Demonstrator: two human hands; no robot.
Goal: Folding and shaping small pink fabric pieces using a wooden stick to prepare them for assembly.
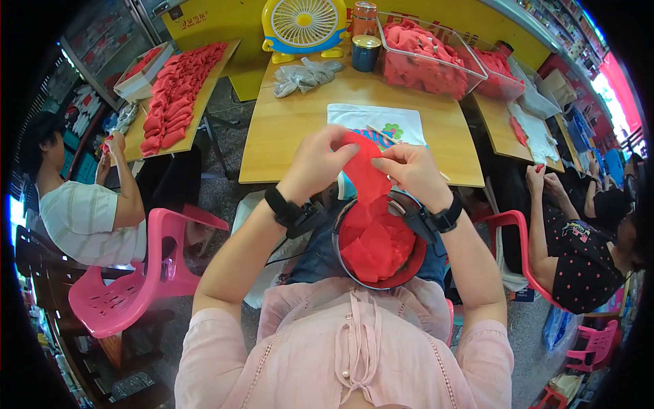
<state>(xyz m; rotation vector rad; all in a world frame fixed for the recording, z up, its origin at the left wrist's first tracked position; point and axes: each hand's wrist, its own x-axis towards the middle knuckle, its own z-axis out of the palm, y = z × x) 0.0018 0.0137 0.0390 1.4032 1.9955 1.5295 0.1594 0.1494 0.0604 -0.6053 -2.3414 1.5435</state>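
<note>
My left hand pinches the upper left edge of a red cloth piece, thumb against fingers. On the piece's right edge, my right hand grips it between thumb and fingertips. The thin cloth hangs between both hands, above the table's near edge, its lower end reaching down to a round bucket on my lap. Loose red cloth pieces fill much of that bucket. Both wrists carry black straps with small dark devices. Just beyond my hands lies a white printed cloth with a thin pale stick on it.
A wooden table holds a yellow fan, a grey plastic bag, a dark blue lidded cup and a clear bin of red pieces. Co-workers sit left and right. A pink chair stands at left.
</note>
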